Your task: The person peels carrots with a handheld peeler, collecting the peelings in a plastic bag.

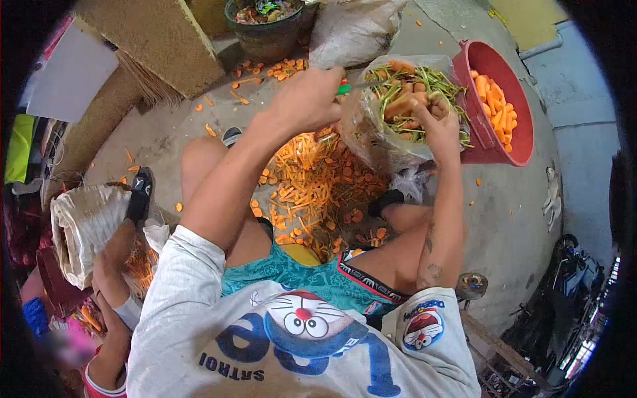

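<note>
My left hand (310,99) is closed around the green handle of a knife (344,89). Its blade points right, over a clear plastic bag (371,132) of unpeeled carrots and green stalks (438,83). Above the bag's mouth, my right hand (438,123) grips a brownish carrot (400,105) with fingers bent. The knife blade and the carrot are apart. Just right of the bag leans a red bucket (491,142) holding peeled orange carrots (495,106).
Carrot peelings and cut pieces (305,182) cover the floor between my legs. A dark tub of rubbish (265,36) and a whitish sack (355,33) stand at the back. Another person's arm (109,331) is at the lower left, near a white sack (73,225).
</note>
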Demonstrator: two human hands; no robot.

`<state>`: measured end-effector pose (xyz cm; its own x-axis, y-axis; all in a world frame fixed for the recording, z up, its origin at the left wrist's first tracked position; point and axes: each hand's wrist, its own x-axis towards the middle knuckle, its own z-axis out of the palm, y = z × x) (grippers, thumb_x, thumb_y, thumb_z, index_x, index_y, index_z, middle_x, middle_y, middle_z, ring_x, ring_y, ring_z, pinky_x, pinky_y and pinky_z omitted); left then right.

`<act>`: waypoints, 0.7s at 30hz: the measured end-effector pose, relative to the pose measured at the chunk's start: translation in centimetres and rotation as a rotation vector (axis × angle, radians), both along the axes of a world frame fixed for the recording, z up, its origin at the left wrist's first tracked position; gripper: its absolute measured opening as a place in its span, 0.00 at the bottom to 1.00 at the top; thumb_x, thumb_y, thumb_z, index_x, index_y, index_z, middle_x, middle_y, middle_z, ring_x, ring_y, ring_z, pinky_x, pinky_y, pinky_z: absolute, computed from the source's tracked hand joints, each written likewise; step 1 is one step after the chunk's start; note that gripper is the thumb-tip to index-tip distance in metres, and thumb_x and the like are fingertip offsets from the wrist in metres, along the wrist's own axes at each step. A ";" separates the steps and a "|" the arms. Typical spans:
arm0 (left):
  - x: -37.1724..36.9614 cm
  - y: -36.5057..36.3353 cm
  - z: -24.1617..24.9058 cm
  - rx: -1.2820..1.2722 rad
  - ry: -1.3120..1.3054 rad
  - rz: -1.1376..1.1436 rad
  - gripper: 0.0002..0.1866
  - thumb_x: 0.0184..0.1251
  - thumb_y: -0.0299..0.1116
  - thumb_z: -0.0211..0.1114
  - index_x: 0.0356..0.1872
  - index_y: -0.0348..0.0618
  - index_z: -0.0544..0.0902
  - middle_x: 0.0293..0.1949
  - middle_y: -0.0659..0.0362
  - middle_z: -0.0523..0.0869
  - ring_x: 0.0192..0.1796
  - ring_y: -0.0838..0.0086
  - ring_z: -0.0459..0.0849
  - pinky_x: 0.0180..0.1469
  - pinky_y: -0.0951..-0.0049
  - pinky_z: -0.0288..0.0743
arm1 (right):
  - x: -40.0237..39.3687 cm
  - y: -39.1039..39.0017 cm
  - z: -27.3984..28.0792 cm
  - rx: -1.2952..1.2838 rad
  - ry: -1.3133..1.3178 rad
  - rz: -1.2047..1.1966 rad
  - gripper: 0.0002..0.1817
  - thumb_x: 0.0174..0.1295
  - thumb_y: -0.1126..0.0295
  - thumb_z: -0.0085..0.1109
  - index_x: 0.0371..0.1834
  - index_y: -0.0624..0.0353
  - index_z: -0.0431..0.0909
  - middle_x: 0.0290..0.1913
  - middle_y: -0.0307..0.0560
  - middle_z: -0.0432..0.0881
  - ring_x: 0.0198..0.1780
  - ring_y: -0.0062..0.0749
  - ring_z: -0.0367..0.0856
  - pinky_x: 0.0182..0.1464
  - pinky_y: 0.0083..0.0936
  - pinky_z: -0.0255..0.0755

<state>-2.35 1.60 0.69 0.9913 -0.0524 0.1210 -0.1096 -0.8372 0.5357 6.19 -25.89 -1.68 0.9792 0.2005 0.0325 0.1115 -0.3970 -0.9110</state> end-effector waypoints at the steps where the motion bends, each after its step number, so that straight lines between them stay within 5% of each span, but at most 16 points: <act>1: 0.0 -0.3 0.0 -0.032 -0.057 -0.003 0.13 0.62 0.32 0.65 0.41 0.31 0.80 0.34 0.35 0.86 0.41 0.39 0.86 0.45 0.45 0.78 | -0.7 1.0 0.1 0.226 0.058 0.050 0.18 0.64 0.62 0.73 0.49 0.65 0.84 0.41 0.40 0.88 0.41 0.21 0.84 0.48 0.22 0.77; 5: 0.2 -1.0 0.4 -0.048 -0.176 0.000 0.14 0.63 0.33 0.66 0.43 0.32 0.80 0.35 0.36 0.86 0.41 0.39 0.86 0.45 0.45 0.78 | -2.5 4.5 0.3 0.484 0.033 0.119 0.18 0.67 0.61 0.71 0.49 0.67 0.85 0.41 0.37 0.87 0.42 0.17 0.82 0.47 0.20 0.76; 12: -0.1 -0.7 0.3 -0.067 -0.017 0.004 0.15 0.59 0.31 0.64 0.45 0.32 0.81 0.35 0.34 0.85 0.42 0.38 0.85 0.45 0.45 0.78 | -4.0 5.2 0.7 0.022 -0.054 0.235 0.19 0.67 0.59 0.71 0.46 0.69 0.87 0.40 0.37 0.88 0.42 0.19 0.81 0.49 0.22 0.75; 17: 2.1 0.6 -2.6 0.142 0.334 -0.021 0.15 0.58 0.31 0.64 0.44 0.32 0.82 0.35 0.35 0.86 0.42 0.40 0.87 0.46 0.46 0.79 | -5.2 5.2 1.2 0.402 -0.141 0.218 0.16 0.67 0.68 0.72 0.52 0.67 0.85 0.44 0.41 0.88 0.46 0.19 0.83 0.52 0.20 0.77; 19: 2.2 0.6 -2.7 -0.065 -0.067 -0.042 0.13 0.61 0.31 0.64 0.43 0.33 0.82 0.34 0.37 0.86 0.41 0.41 0.87 0.44 0.49 0.79 | -4.5 4.5 0.9 0.527 -0.173 0.133 0.17 0.68 0.71 0.70 0.57 0.67 0.82 0.49 0.43 0.87 0.47 0.21 0.84 0.51 0.20 0.78; 21: 2.2 0.3 -1.9 -0.119 -0.103 0.010 0.13 0.63 0.32 0.64 0.43 0.33 0.82 0.33 0.38 0.86 0.40 0.41 0.86 0.43 0.51 0.78 | -4.0 3.2 1.3 0.819 0.104 0.151 0.20 0.68 0.72 0.68 0.61 0.68 0.79 0.51 0.45 0.86 0.46 0.26 0.86 0.48 0.21 0.78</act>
<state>-0.15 1.88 -1.21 0.9737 -0.0217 0.2266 -0.1609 -0.7699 0.6175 2.18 -22.64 -0.38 0.9498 0.2816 0.1362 0.0101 0.4074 -0.9132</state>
